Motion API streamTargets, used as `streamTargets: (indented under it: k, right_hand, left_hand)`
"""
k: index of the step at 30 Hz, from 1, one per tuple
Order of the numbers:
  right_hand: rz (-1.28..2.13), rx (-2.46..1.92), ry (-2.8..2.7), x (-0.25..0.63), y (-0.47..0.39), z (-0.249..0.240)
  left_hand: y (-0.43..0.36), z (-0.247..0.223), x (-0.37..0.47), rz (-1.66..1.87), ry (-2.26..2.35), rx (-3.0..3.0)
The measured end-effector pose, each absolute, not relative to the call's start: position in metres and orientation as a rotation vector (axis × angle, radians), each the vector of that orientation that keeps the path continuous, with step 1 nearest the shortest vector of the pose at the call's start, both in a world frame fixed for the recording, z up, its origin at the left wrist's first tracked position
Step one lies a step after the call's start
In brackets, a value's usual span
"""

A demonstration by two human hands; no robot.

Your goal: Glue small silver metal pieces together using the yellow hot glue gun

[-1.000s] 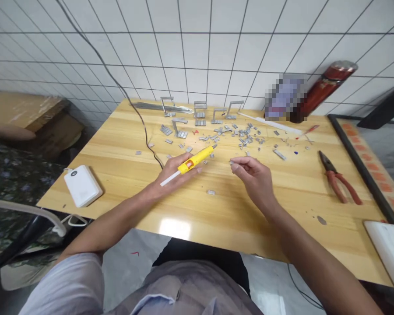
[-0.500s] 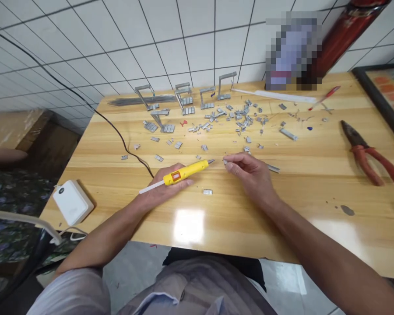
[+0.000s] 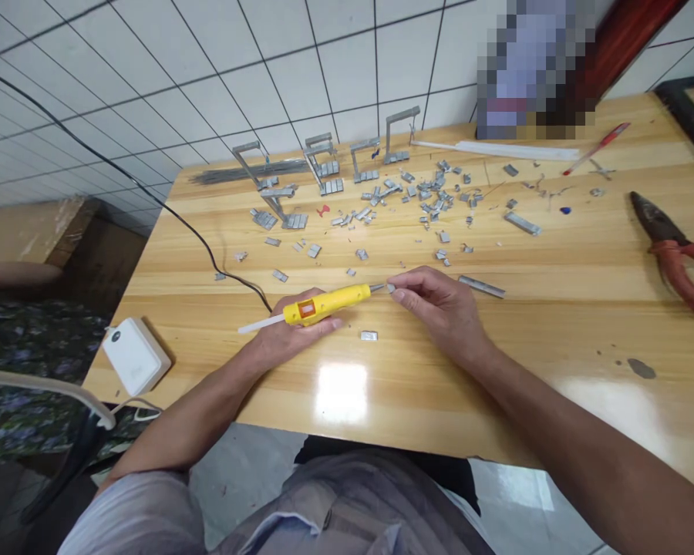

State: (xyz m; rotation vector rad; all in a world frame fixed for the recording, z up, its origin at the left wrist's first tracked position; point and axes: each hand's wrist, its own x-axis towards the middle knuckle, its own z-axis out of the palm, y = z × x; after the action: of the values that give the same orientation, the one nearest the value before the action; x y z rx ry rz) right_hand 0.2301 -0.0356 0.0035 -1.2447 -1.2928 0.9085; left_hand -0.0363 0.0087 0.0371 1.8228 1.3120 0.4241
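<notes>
Above the counter (image 3: pixel 428 408), my left grip (image 3: pixel 283 336) is holding the yellow glue gun (image 3: pixel 347 298). Its nozzle (image 3: pixel 376 288) is closing the earlier gap to my right grip (image 3: pixel 444 305), which is pinching the small grey piece (image 3: pixel 391 288) at the tip, so both are meeting at one working spot

There are six grey stands (image 3: pixel 296 222), one yellow glue gun (image 3: pixel 338 301), one white glue stick (image 3: pixel 260 324), one pair of pliers (image 3: pixel 672 247), one red pen (image 3: pixel 600 147), one white box (image 3: pixel 137 357), one bundle of thin rods (image 3: pixel 217 177), two longer grey strips (image 3: pixel 481 287), one red scrap (image 3: pixel 323 210) and one blue bit (image 3: pixel 565 210). Small grey pieces (image 3: pixel 439 205) run to dozens, too jumbled for an exact count.
</notes>
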Motion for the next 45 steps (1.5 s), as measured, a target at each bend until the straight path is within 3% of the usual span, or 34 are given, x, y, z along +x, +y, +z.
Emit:
streamTargets:
  k: [45]
  right_hand:
    - [0.922, -1.162, -1.304, 0.226, -0.037, 0.003]
  left_hand:
    - [0.013, 0.037, -0.033, 0.394, 1.232, 1.722]
